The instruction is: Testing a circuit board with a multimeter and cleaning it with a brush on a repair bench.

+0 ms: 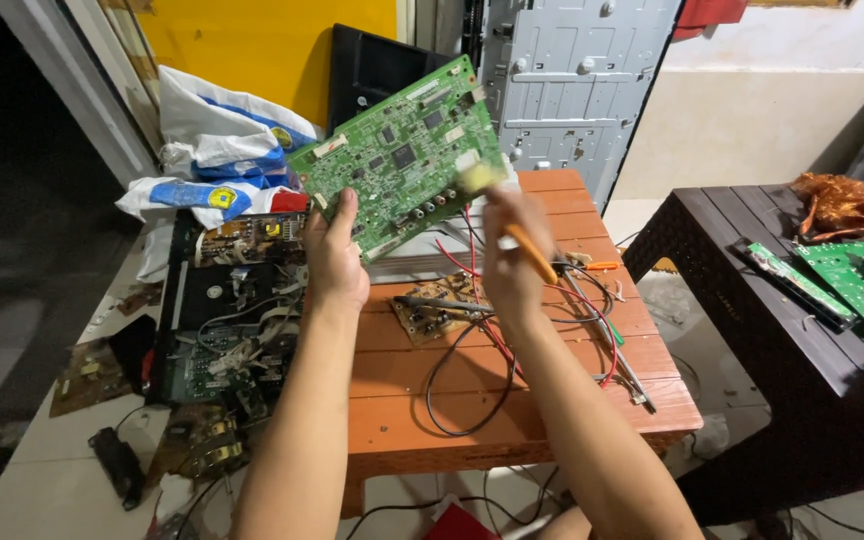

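Head view is showing us a workplace, and we are going from the large things to the small ones. At the back we are seeing a grey metal panel (pixel 577 90) standing upright, with a yellow wall (pixel 272 45) to its left. Under our arms an orange wooden table (pixel 512 400) is carrying red and black wires (pixel 472 390), a small brown circuit board (pixel 437 315) and a thin tool lying over it. On the right a dark plastic table (pixel 752 300) is holding green boards (pixel 857 275) and a crumpled orange wrap (pixel 837 205). On the left an opened black device (pixel 227 320) is lying on the floor, and white and blue bags (pixel 217 150) are piled behind it.

We are holding up a green circuit board (pixel 402 155), tilted, above the far end of the orange table. Our left hand (pixel 334 260) is grasping its lower edge, thumb on the front face and the other fingers behind. Our right hand (pixel 510 255) is clenching around the orange handle of a brush (pixel 507 215), and the pale bristles are touching the board's right lower edge, though they are blurred.
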